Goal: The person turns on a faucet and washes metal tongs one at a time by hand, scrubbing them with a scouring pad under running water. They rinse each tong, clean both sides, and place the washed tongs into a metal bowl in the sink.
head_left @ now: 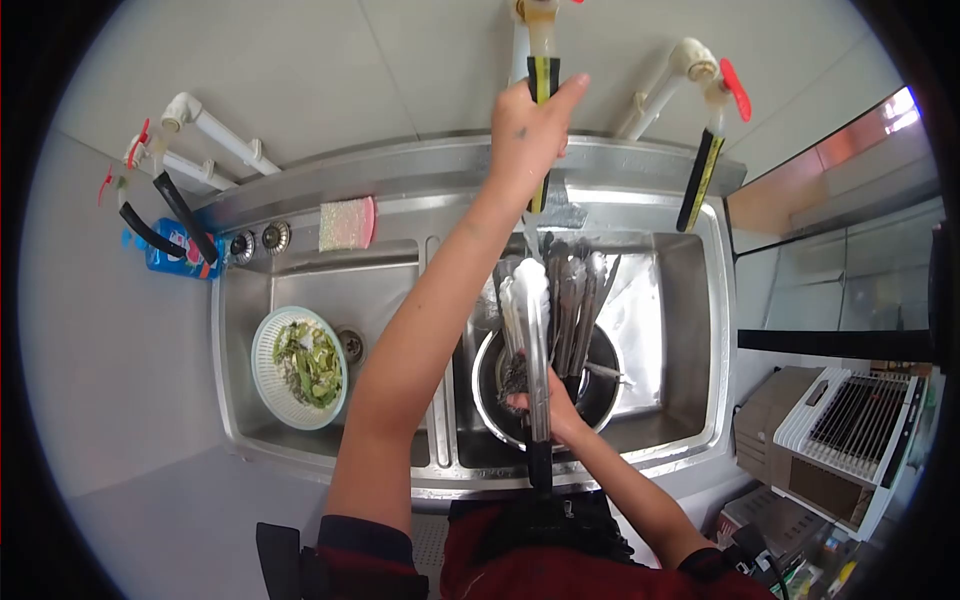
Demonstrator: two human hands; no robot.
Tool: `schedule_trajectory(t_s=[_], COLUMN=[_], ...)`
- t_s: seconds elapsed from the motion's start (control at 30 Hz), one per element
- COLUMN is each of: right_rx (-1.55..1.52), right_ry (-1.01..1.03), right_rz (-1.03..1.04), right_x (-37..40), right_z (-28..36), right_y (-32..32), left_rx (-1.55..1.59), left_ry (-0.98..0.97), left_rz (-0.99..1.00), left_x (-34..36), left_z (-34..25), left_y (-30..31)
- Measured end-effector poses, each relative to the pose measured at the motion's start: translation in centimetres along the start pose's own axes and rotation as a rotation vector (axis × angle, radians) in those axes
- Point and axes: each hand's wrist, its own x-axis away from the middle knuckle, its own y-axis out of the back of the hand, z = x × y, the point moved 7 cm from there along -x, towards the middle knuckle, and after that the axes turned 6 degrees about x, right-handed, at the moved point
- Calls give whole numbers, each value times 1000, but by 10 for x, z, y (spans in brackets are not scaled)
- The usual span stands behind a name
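My left hand (532, 130) is wrapped around the black-and-yellow hose (543, 75) under the middle tap, and water runs from the hose end. Below that stream, a pair of metal tongs (537, 340) with a black handle points away from me. My right hand (555, 405) is closed at the tongs, with a dark steel wool scrubber (514, 380) at its fingers. Part of that hand is hidden behind the tongs. Several more tongs (573, 310) lean in a metal bowl (482, 400) in the right sink basin, just beyond my right hand.
A white colander (262, 385) with green vegetable scraps sits in the left basin (390, 300). On the back ledge are a pink-edged sponge (347, 224), two drain strainers (275, 237) and a blue bottle (180, 255). Another hose (702, 180) hangs at right, above a white rack-like appliance (850, 430).
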Motion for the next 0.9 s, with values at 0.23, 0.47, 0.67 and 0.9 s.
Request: schedule_trajectory(t_s=[0.23,0.47,0.67,0.9], right_rx=[-77,-69,985,1158], right_ry=[-1,66,642,927], right_rz=[-27,-104,-220,83], right_x=[-9,-17,-47,-42], right_z=[5,20,101,84], right_y=[-3,-13,-7,-36], left_rx=[-10,-43,-108,-89], left_ry=[-20,757,638,683], left_rz=[-184,-117,-78,-22], left_x=[120,331,308,307], left_z=[44,181,173,171], left_y=[95,78,81,86])
